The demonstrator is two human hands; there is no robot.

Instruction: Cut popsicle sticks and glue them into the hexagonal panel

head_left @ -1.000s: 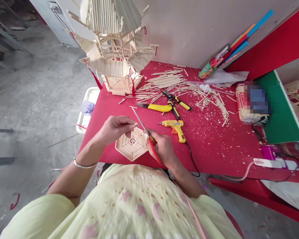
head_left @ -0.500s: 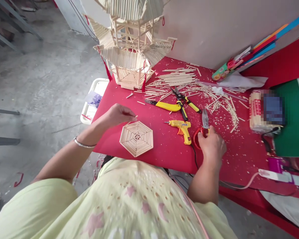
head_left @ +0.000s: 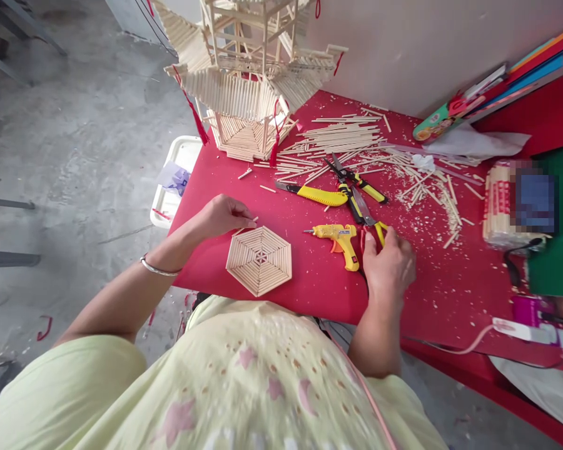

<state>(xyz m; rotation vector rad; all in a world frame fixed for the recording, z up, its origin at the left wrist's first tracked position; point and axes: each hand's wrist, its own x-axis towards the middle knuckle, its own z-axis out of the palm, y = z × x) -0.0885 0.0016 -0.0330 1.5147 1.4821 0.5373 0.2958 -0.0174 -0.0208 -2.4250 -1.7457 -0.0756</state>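
My left hand (head_left: 221, 216), closed in a pinch, has a thin wooden stick (head_left: 256, 219) at its fingertips. Just below those fingers, a hexagonal panel of wooden sticks (head_left: 274, 253) lies flat on the red table (head_left: 309, 294). On the right, my right hand (head_left: 391, 262) is closed around the red and yellow handles of scissors (head_left: 365, 209), whose blades point up and left. Between the hands lies a yellow glue gun (head_left: 341, 239). Beyond it are a yellow utility knife (head_left: 321, 196) and black-and-yellow pliers (head_left: 373, 190).
A pagoda model of sticks (head_left: 244, 87) with red tassels stands at the back left. Loose sticks (head_left: 342, 139) and shavings cover the back. A bundle of sticks (head_left: 495, 203) and a green board (head_left: 560, 250) are at the right; a white tray (head_left: 166, 215) is beyond the left edge.
My right hand has moved a little left with the scissors, bringing the blades near the pliers. My left hand keeps its pinch beside the panel. The view has shifted slightly.
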